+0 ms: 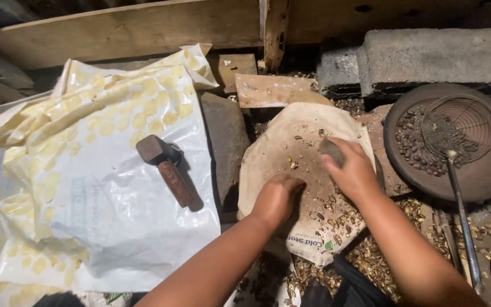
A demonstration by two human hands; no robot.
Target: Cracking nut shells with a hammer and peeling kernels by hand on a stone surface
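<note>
On a debris-strewn floor, centre frame, we grip a dark stone (332, 151) in our right hand (352, 173) as a striker, left hand (275, 196) clenched steadying on the worn cloth (268, 153), hammer (166, 167) idle left.

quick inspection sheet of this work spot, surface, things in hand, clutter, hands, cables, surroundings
surface: dusty worn sheet on the ground, strewn with shell bits and kernels
job's things: dark stone under the right hand; small kernels on the sheet by the left hand
clutter: hammer on a white and yellow plastic bag; broken shells piled at the sheet's near edge
grippers: left hand closed in a fist, contents hidden; right hand gripping the stone
cables: nothing seen
surroundings: round pan of dark nuts with a wire skimmer in it; concrete block; wooden planks behind
</note>
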